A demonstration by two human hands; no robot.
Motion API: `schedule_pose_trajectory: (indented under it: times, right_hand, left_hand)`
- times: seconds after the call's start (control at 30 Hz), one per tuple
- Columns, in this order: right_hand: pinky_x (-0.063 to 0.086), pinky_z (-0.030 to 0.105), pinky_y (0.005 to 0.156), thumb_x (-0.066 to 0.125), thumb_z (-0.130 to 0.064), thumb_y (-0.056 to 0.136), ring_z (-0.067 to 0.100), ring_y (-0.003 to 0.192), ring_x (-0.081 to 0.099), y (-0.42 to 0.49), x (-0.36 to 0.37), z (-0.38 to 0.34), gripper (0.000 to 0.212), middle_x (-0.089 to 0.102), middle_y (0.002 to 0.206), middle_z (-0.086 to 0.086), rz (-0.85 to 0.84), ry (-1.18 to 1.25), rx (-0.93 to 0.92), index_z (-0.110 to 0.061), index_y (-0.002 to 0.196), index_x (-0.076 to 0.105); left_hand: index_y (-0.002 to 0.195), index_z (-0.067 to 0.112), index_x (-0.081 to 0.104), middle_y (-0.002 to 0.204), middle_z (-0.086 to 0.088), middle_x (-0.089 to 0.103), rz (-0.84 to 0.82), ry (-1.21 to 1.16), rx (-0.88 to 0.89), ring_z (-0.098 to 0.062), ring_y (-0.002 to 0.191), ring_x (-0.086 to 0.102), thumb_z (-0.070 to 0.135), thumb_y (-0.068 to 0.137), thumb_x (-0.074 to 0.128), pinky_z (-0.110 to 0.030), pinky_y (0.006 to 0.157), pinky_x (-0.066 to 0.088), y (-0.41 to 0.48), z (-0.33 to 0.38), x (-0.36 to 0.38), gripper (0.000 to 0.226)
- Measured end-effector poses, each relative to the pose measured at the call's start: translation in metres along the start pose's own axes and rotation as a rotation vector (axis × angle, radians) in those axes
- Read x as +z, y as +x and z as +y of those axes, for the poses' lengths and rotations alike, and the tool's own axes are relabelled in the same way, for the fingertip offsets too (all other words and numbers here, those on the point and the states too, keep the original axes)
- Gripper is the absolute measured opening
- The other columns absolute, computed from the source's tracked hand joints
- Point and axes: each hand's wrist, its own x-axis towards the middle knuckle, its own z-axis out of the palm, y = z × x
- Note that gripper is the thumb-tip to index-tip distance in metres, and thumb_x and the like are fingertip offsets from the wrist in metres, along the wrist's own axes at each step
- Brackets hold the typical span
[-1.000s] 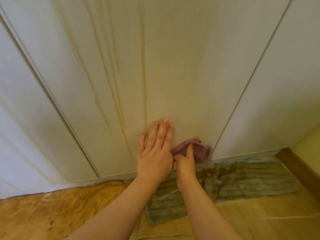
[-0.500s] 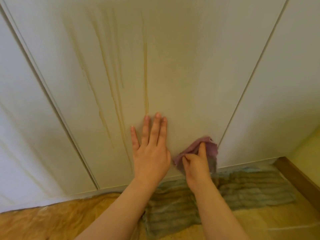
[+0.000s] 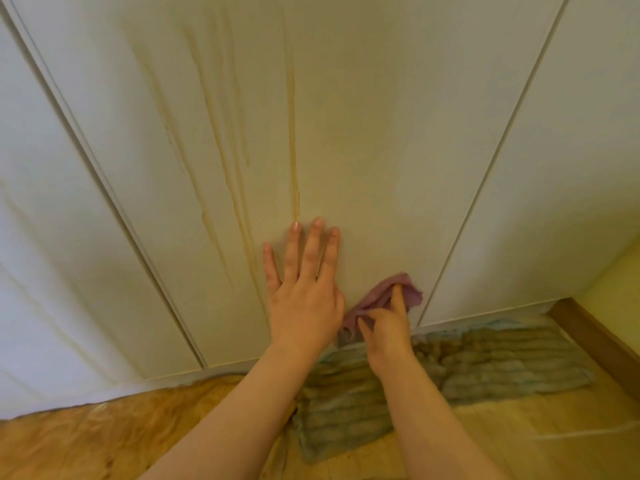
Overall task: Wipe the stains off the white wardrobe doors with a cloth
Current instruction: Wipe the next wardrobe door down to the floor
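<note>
Purple crumpled cloth (image 3: 376, 298) against smooth stained door (image 3: 381, 133).

Our left hand (image 3: 304, 299) and right hand (image 3: 388, 327) are bare. Behind each wrist, the left forearm (image 3: 242, 410) and right forearm (image 3: 426, 417) run bare to the lower edge of view. The left hand's fingernails (image 3: 295, 226) are short, rounded and faintly glossy.
</note>
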Motion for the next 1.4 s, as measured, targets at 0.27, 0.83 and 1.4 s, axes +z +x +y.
schedule_pose_trajectory:
  times: [0.27,0.83,1.4]
  right_hand:
    - [0.013,0.037,0.117,0.032,0.022,0.085,0.011,0.139,0.012,0.014,0.014,-0.036,0.073,0.011,0.142,-0.012,0.096,-0.401,-0.7,-0.033,0.132,0.024]
    - [0.027,0.056,0.096,0.037,-0.019,0.083,0.039,0.126,0.035,-0.047,0.134,-0.133,0.052,0.048,0.138,0.011,0.276,-0.999,-1.698,-0.021,0.134,0.049]
    - [0.025,0.045,0.1,0.036,-0.028,0.089,0.029,0.125,0.03,-0.047,0.13,-0.088,0.047,0.038,0.14,0.002,0.191,-1.227,-1.779,-0.02,0.135,0.038]
  left_hand:
    - [0.133,0.018,0.043,0.124,-0.004,0.042,0.186,-0.162,-0.018,-0.026,0.124,0.04,0.016,0.075,0.055,-0.051,0.108,0.027,0.006,-0.009,-0.005,0.059]
    - [0.146,0.011,0.019,0.15,-0.011,0.016,0.275,-0.069,-0.282,-0.036,0.139,0.012,0.025,0.08,0.053,-0.049,0.114,0.002,0.073,-0.071,-0.051,0.075]
    - [0.147,0.012,0.017,0.153,-0.012,0.018,0.318,-0.165,-0.245,-0.034,0.141,0.009,0.034,0.085,0.042,-0.046,0.114,0.001,0.103,-0.094,-0.088,0.07]
